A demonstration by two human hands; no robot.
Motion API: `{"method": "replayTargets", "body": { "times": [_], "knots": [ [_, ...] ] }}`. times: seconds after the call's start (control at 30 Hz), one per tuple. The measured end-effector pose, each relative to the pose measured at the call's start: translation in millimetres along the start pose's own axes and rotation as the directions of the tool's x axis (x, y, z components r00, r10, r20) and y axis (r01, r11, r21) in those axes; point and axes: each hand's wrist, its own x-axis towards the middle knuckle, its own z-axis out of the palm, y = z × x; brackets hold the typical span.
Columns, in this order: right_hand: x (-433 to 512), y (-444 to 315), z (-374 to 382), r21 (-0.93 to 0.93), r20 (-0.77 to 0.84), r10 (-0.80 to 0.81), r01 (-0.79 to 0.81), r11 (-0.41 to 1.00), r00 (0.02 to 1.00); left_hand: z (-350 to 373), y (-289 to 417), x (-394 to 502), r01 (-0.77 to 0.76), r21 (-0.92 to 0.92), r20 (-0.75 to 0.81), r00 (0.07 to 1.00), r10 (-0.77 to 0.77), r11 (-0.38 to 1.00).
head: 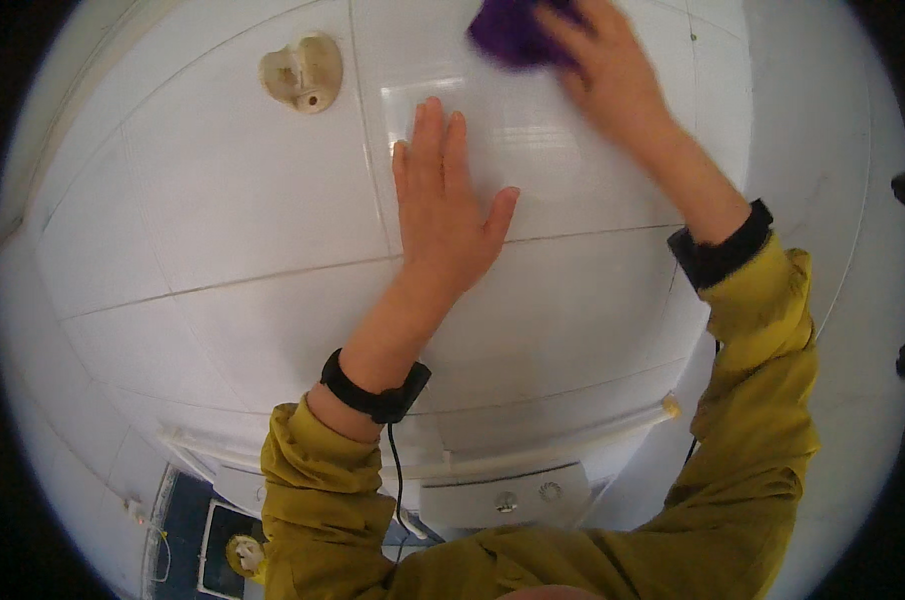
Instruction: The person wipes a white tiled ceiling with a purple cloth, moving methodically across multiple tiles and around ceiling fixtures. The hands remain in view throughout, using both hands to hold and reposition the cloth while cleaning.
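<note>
My left hand [446,202] lies with its fingers spread on the white wall tiles [257,202] and holds nothing. Up and to the right, my right hand [610,75] presses a purple cloth [518,31] against the same tiled surface; the cloth is partly cut off by the picture's top edge. A yellowed, rounded ceramic fixture [302,73] with a small hole is mounted on the tiles, up and to the left of my left hand. Both wrists wear black bands, and a black cable runs down from the left one.
Below, a white pipe [557,442] runs across the wall above a white appliance or box [505,496] with a round vent. At bottom left is a dark, white-framed opening [220,551] beside a thin cable. A pale side wall [805,187] stands at the right.
</note>
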Motion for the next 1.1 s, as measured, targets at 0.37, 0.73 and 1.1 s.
{"method": "replayTargets", "body": {
  "times": [0.37,0.73,1.1],
  "knots": [
    [-18.1,-20.4,12.7,-0.059,0.015,-0.1,0.101,0.993,0.995,10.0,20.8,-4.9,0.011,-0.148,0.144,0.99,0.011,0.989],
    [9.9,93.4,-34.4,-0.357,-0.027,0.453,-0.432,0.828,0.891,11.8,28.7,-5.0,-0.002,-0.023,0.174,0.985,0.006,1.0],
    [-77.8,-41.2,-29.9,-0.106,0.132,0.153,-0.14,0.985,0.979,14.6,29.0,-5.5,0.009,-0.119,0.109,0.994,0.004,0.993]
  ]
}}
